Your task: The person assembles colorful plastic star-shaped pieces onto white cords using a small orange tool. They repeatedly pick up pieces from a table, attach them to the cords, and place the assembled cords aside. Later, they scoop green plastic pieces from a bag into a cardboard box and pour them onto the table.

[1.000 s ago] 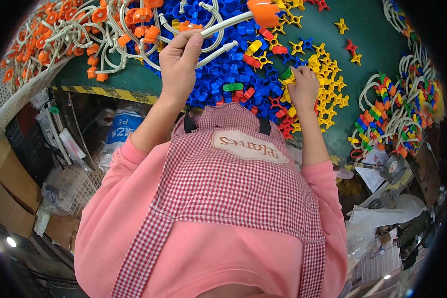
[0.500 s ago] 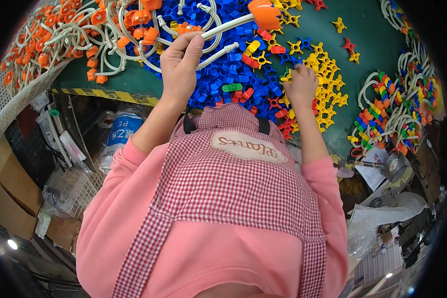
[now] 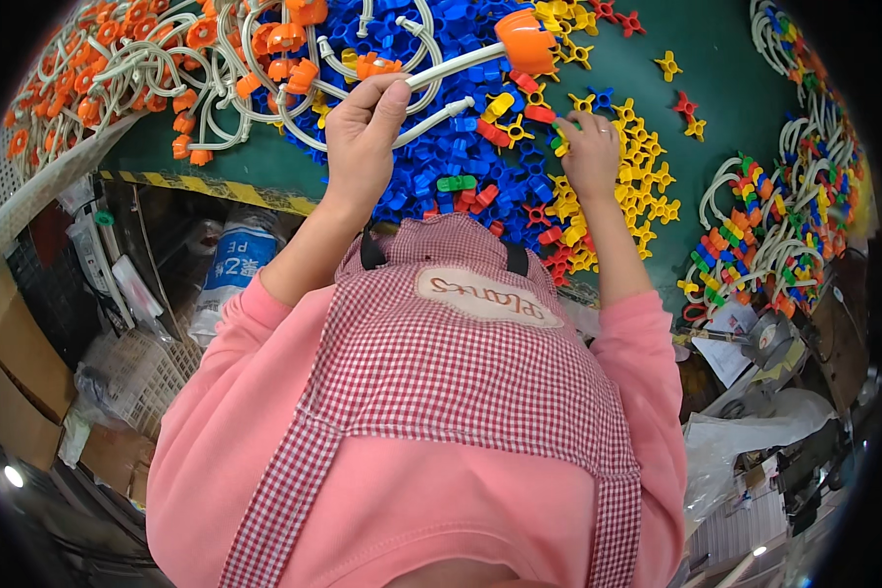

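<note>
My left hand (image 3: 361, 132) is closed in a pinch on a pale cord (image 3: 451, 69). At the cord's far end sits an orange flower-shaped cup (image 3: 526, 43), raised over the pile of blue star-shaped plastic pieces (image 3: 431, 167). My right hand (image 3: 592, 157) has its fingers curled round small plastic pieces (image 3: 560, 140), of which yellow and green show at the fingertips; the rest is hidden by the fingers. Beside that hand spreads a heap of yellow star-shaped pieces (image 3: 642, 157). Red pieces (image 3: 493, 133) lie among the blue ones.
Cords with orange cups (image 3: 118, 69) heap up at the far left. On the right lie bundles of cords threaded with coloured pieces (image 3: 745, 230). The green tabletop (image 3: 725, 108) has a yellow-and-black striped front edge (image 3: 216, 186). A plastic basket (image 3: 142, 377) stands below on the left.
My right hand has moved slightly left and away from me, toward the cord, with the small pieces at its fingertips. My left hand still grips the cord, a little farther right in view.
</note>
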`<state>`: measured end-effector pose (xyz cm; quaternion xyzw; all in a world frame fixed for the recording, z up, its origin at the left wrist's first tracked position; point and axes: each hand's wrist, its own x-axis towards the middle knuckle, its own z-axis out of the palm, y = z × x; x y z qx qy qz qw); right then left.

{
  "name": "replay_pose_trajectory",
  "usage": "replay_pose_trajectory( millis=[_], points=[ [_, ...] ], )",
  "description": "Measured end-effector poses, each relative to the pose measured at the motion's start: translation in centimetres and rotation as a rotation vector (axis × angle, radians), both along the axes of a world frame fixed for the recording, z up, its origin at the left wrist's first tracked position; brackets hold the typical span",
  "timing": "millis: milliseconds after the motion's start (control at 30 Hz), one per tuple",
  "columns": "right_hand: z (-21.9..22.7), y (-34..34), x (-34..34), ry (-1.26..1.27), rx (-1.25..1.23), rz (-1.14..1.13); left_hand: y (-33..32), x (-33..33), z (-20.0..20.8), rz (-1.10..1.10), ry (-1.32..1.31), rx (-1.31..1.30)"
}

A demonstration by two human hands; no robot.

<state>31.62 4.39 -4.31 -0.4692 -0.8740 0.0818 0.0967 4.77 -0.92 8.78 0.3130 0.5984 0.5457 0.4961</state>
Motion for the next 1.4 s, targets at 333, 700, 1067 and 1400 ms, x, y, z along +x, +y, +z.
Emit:
replay_pose_trajectory(
  millis=[333, 700, 1067, 1400],
  points=[
    [1.5, -1.7, -1.6, 0.221, -0.135, -0.088, 0.0, -0.3, 0.0, -0.007, -0.04, 0.01],
    [-0.1, -1.3, 0.5, 0.68, -0.691, -0.601, 0.4, 1.4, -1.2, -0.032, -0.102, 0.02],
    [9.4, -2.4, -2.8, 0.8, -0.749, -0.066, 1.0, 3.6, -0.5, -0.161, 0.107, 0.073],
    [10.8, -3.6, -3.4, 0.879, -0.706, 0.028, 0.4, 3.6, -0.1, -0.176, -0.135, 0.113]
  ],
)
